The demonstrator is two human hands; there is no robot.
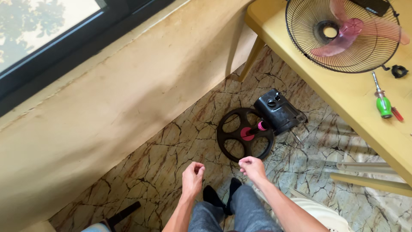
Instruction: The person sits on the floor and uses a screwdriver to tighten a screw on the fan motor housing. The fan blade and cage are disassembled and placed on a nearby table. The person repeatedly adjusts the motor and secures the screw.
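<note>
A dismantled fan motor unit point(278, 111), a black boxy housing with knobs on top, lies on the floor just ahead of the person's hands. A pink shaft sticks out of it and runs into the hub of a round black spoked rear guard point(244, 134), which lies flat on the floor touching the housing. Both sit on a marble-patterned floor point(171, 146) of pale stone veined with brown cracks. To the left, a beige wall point(107, 103) rises to a dark-framed window point(56, 38) showing tree reflections. To the right stands a yellow table point(343, 99); on it rest a round black wire fan grille point(343, 34) with a translucent pink fan blade point(356, 32) lying in it, a green-handled screwdriver point(382, 101), and a small black ring-shaped nut point(399, 71) near the grille's edge. The person is seen from above, in grey trousers and dark socks. The left hand point(192, 177) hovers above the floor with fingers curled loosely inward, holding nothing. The right hand point(253, 166) is likewise loosely curled, fingertips drawn together, empty, and close to the near rim of the spoked guard without clearly touching it
</note>
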